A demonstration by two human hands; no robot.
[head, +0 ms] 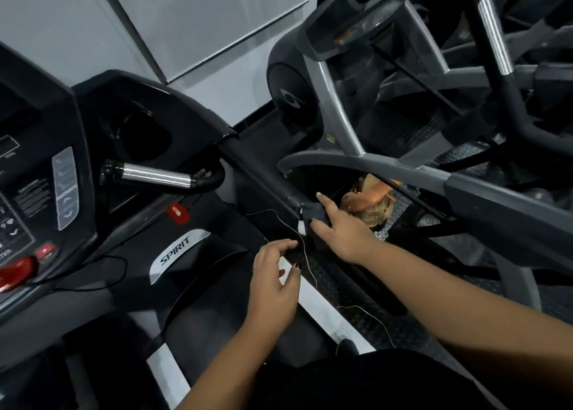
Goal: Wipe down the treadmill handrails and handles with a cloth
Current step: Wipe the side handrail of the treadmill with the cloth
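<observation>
1. Right hand (338, 228) is where we start. It is wrapped over the dark cloth (312, 212), thumb on the near side and forefinger stretched across the far side, clamping the cloth onto the treadmill's right handrail (263, 177).
2. Our left hand (274, 281) hovers just inside that rail, fingers loosely spread and holding nothing. A thin cord (305, 251) runs past its fingertips, and we cannot tell whether they touch it.
3. The handrail's long axis runs diagonally, from the console (31, 167) at upper left down toward our body at lower right. The cloth sits partway along it, so bare rail lies ahead of the right hand, up toward the console. We judge the next wipe should slide along that line, and the right hand is the one placed for it.
4. A short chrome-banded handle (155, 175) lies across the console front, left of the rail and nearer our left hand. Reaching it would mean carrying or passing the cloth over.
5. The rail looks matte black and rounded, with pale scuffing just ahead of the cloth. The cloth should glide, though we think the loose cord could snag.
6. An elliptical machine (403, 99) stands close on the right, with dark studded floor (356, 288) between it and the treadmill and a pale panelled wall (186, 21) behind. Space on the rail's outer side is tight.
</observation>
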